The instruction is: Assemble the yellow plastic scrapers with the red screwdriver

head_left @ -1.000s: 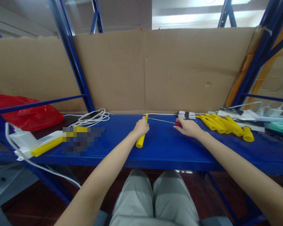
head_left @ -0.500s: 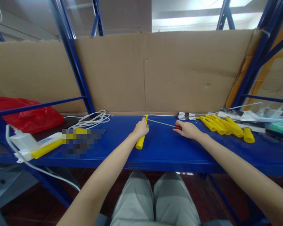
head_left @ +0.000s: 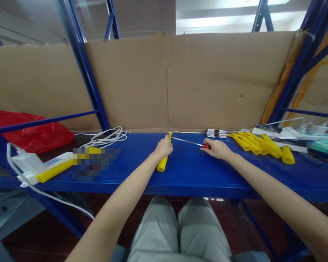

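Note:
My left hand is closed around a yellow tube, which lies pointing away from me on the blue tabletop. Its wide round end faces me, and a narrow tip shows beyond my fingers; the middle is hidden by the hand. My right hand grips the red handle of a screwdriver with a long thin metal shaft. That shaft points left, its end close to the narrow tip of the tube. Whether the two touch, I cannot tell.
Several yellow tubes lie to the right, near a small stack of white-and-black pieces. On the left are a coiled white cable, a power strip, another yellow tube and a red bag. Cardboard stands behind.
The right hand has shifted slightly on the screwdriver, and more of the red handle shows. My left hand keeps its hold on the tube in nearly the same place.

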`<state>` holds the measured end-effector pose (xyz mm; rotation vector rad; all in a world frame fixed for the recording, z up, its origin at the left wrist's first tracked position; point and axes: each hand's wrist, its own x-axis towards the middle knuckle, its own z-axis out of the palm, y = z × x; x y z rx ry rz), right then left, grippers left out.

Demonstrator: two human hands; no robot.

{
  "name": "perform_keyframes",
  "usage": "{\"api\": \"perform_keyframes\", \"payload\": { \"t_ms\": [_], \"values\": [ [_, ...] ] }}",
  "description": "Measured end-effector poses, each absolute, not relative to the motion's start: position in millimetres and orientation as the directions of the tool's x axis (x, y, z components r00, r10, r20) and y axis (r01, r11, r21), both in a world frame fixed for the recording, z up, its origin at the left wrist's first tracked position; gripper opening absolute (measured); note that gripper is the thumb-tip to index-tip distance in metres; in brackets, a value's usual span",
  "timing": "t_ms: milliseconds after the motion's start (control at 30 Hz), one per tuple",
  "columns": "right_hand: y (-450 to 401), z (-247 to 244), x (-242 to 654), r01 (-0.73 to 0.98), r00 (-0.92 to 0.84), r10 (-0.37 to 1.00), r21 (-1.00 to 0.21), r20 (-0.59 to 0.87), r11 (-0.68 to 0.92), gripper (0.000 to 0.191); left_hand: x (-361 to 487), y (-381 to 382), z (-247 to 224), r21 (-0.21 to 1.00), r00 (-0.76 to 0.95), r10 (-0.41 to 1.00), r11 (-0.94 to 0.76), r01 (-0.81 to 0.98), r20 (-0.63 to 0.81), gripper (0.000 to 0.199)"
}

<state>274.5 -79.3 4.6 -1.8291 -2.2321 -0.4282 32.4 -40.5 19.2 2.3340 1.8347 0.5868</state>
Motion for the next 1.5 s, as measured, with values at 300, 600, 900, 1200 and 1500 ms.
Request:
{"api": "perform_keyframes", "payload": {
  "t_ms": [300, 600, 900, 1200, 1500],
  "values": [
    [-80.3, 5.0, 274.8, 0.959, -0.279, 0.893, 0.057, 0.353, 0.277, 0.027, 31.5, -39.5, 19.6, 0.322, 0.171, 0.959, -0.239, 0.916, 0.224, 0.033],
    [-76.0, 2.6, 281.5, 0.975, -0.209, 0.904, 0.01, 0.373, 0.222, 0.024, 31.3, -38.3, 19.0, 0.285, 0.188, 0.956, -0.249, 0.925, 0.226, 0.032],
    [-78.6, 4.5, 276.6, 0.951, -0.304, 0.869, 0.065, 0.389, 0.303, 0.024, 29.8, -35.1, 17.9, 0.294, 0.179, 0.959, -0.24, 0.925, 0.219, 0.032],
    [-76.3, 2.5, 277.9, 0.961, -0.247, 0.917, -0.044, 0.314, 0.274, 0.034, 30.4, -36.7, 18.9, 0.301, 0.181, 0.959, -0.243, 0.922, 0.219, 0.033],
    [-74.3, 0.9, 281.3, 0.945, -0.305, 0.871, 0.008, 0.385, 0.327, 0.024, 30.4, -38.4, 20.5, 0.294, 0.179, 0.96, -0.239, 0.925, 0.216, 0.032]
  ]
}}
